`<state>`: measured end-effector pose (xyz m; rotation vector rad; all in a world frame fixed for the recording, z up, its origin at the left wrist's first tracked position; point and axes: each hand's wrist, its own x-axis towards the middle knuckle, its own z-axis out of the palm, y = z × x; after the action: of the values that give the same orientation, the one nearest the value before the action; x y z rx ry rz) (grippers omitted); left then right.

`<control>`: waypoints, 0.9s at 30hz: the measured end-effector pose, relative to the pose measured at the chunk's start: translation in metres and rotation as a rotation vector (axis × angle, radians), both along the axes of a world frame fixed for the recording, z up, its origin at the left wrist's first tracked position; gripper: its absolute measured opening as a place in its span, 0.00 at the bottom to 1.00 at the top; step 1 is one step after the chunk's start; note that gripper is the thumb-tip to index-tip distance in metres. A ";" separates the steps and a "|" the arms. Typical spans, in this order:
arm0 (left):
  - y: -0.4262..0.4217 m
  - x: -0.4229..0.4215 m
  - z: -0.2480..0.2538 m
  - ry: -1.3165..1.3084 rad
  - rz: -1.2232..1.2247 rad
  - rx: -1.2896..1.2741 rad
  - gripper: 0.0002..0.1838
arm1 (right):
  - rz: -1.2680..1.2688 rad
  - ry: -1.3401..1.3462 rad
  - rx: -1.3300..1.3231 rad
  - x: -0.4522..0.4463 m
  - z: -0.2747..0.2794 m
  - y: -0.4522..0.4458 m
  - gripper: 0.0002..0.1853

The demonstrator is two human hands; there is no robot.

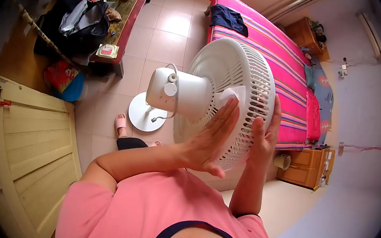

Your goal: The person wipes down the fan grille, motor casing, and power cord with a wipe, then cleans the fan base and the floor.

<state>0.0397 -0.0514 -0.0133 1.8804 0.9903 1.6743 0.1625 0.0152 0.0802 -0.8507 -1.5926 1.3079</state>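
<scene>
Bed (272, 62), spread in pink stripes, stands beyond the fan (205, 92) and to its right, partly hidden by it. A cream door (32, 143) is on the near left of the fan, well apart from it. The cluttered table (133, 6) is beyond the fan to its left, also well apart.

The fan is directly before the person's chest, the long axis of its head running crosswise: the motor housing (160, 94) makes the left end, the slotted cage (254, 77) the right. The cage's back shows; its front is turned away. The round base (139, 119) is on the floor below the housing, most of the pole hidden.

The left hand (209, 140) lies flat across the fan's back, fingers extended and close together, thumb spread toward the near edge of the cage; it is the hand nearer the housing. The right hand (263, 137) is at the fan's front edge, thumb along the slotted side; how firmly it holds there does not show. The cage thus stands between the two hands, left behind, right toward the front.

A white cloth (230, 92) is pressed under the left fingers against the fan's back, just right of the housing.
</scene>
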 end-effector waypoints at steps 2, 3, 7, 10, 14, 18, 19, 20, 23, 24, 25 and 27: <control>0.003 -0.001 -0.030 0.006 0.001 -0.084 0.71 | 0.006 -0.014 -0.002 0.000 -0.001 0.001 0.38; -0.004 -0.002 -0.046 0.001 0.001 -0.088 0.71 | -0.026 -0.008 0.009 -0.001 -0.001 0.001 0.38; -0.023 -0.002 -0.054 0.004 -0.107 -0.245 0.69 | -0.076 0.005 -0.019 -0.002 0.000 0.003 0.39; -0.021 0.001 -0.023 -0.039 -0.096 -0.112 0.69 | -0.060 -0.009 0.019 -0.001 -0.004 0.004 0.39; -0.018 0.004 -0.034 0.051 -0.055 -0.048 0.69 | -0.048 -0.040 0.060 0.003 -0.006 0.003 0.39; -0.016 -0.008 -0.065 0.038 -0.064 -0.168 0.70 | -0.045 0.018 0.001 -0.003 -0.002 -0.001 0.39; -0.020 -0.002 -0.064 0.030 -0.071 -0.172 0.70 | -0.065 -0.002 -0.004 -0.003 -0.001 -0.002 0.39; -0.022 0.005 -0.061 -0.007 -0.062 -0.142 0.70 | -0.083 -0.020 -0.009 -0.002 0.000 -0.004 0.39; -0.032 0.009 -0.032 0.025 -0.081 -0.031 0.70 | -0.057 0.018 -0.048 0.000 0.000 -0.005 0.39; -0.038 0.010 -0.026 0.087 -0.124 0.035 0.70 | -0.051 0.012 -0.054 0.000 -0.002 -0.005 0.39; -0.039 0.009 -0.028 0.076 -0.117 0.028 0.70 | -0.063 0.000 -0.015 0.001 -0.004 -0.005 0.38; -0.036 0.000 -0.038 0.160 -0.248 -0.152 0.69 | -0.069 -0.012 0.028 -0.001 -0.005 -0.004 0.38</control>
<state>0.0401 -0.0874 -0.0516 1.9676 0.8749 1.2889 0.1617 0.0113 0.0754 -0.8898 -1.5741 1.2313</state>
